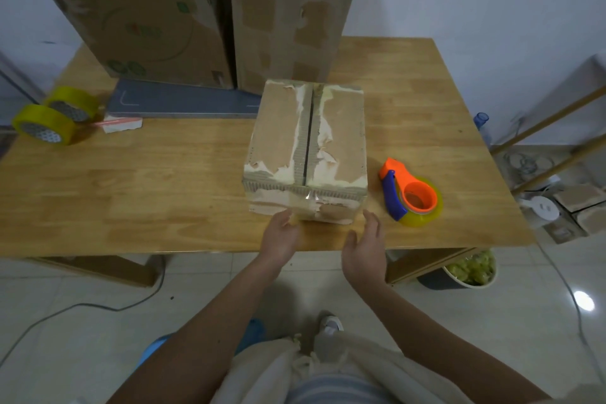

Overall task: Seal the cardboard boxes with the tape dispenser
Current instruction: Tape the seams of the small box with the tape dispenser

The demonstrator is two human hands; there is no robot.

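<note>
Beside the small box (306,147), tape dispenser (411,195); behind, two big boxes (210,16).

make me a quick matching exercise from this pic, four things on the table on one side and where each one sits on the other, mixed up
Things:
1. small cardboard box
2. tape dispenser
3. yellow tape rolls
4. two large boxes

Places:
A. far left edge of the table
B. at the back, side by side
C. centre, just ahead of both hands
D. right of the small box, lying on the table

Pairs: 1-C, 2-D, 3-A, 4-B
</note>
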